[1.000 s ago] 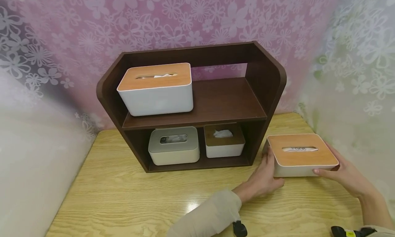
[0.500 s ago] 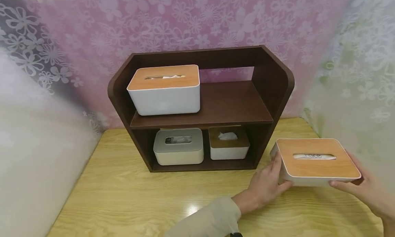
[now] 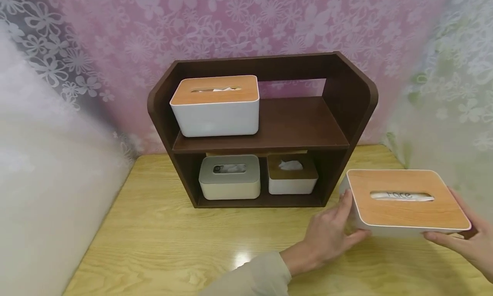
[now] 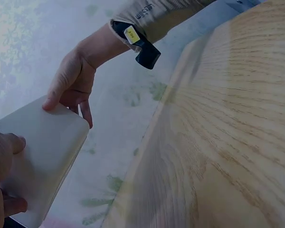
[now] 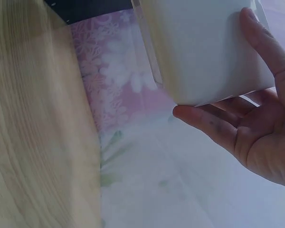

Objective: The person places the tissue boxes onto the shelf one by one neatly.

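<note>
Both hands on one tissue box (image 3: pixel 404 204), white body, wood lid, held off the worktop (image 3: pixel 173 249) at its right end, just right of the shelf (image 3: pixel 265 129).

Left hand (image 3: pixel 331 238): fingers curled round the box's left end, thumb along the bottom edge, fingertips (image 3: pixel 348 198) up the side wall. Left wrist view shows the same grip from below, thumb and a fingertip on the white base (image 4: pixel 40 152).

Right hand (image 3: pixel 467 240): fingers curled round the right end, thumb on the front edge under the lid. Right wrist view: thumb (image 5: pixel 266 42) flat on the side wall, fingers (image 5: pixel 209 126) cupped beneath the base.

Contents: lid slot between the two sets of fingers shows a white tissue pack with lettering, too small to read fully.

Beyond the left fingertips, the shelf holds three more:
- upper level, left: bigger box (image 3: pixel 215 105), white with wood lid, tissue showing in the slot. Rest of that level bare wood.
- lower level, left: grey box (image 3: pixel 230 177), grey lid, oval opening, white tissue inside.
- lower level, right: small box (image 3: pixel 292 179), white with dark wood lid, tissue tuft sticking up.

The two lower boxes sit just beside each other; can't tell if they touch.
</note>
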The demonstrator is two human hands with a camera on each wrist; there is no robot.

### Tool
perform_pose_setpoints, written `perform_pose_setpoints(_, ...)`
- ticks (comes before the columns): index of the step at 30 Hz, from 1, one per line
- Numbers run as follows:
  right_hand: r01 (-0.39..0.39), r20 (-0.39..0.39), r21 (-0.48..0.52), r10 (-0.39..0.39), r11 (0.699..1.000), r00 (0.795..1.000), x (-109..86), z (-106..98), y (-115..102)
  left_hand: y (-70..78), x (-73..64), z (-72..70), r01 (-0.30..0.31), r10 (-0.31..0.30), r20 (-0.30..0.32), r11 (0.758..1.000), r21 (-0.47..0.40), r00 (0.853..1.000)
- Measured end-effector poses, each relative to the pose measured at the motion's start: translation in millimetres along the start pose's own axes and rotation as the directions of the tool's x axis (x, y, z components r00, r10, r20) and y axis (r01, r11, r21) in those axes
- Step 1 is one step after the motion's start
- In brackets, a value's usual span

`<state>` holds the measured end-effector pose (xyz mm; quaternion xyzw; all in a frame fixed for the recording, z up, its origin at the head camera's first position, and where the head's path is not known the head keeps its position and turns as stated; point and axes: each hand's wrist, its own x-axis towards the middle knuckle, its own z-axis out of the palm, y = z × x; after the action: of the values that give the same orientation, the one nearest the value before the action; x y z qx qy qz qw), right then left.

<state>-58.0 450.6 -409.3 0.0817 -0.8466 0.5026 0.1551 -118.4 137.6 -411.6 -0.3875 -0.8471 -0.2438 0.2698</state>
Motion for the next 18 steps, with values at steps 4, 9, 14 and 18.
perform_pose_setpoints(4,0.041,0.001,0.179,-0.042,0.983,0.999,4.1,10,-13,-5.2,-8.3,-12.6,-0.009,0.009,-0.034,1.0,0.001,0.999)
perform_pose_setpoints(9,0.024,0.023,0.131,-0.027,0.991,0.999,6.9,23,-29,-12.7,-16.6,-30.2,-0.003,0.001,-0.055,0.999,-0.041,0.998)
perform_pose_setpoints(14,-0.085,0.089,-0.11,0.095,0.99,0.992,11.6,35,-42,-21.5,-23.1,-47.5,0.008,-0.013,-0.065,0.997,-0.073,0.998)
perform_pose_setpoints(18,-0.08,0.113,-0.143,0.097,0.987,0.989,14.6,44,-53,-27.4,-30.5,-57.7,0.009,-0.018,-0.086,0.994,-0.111,0.996)
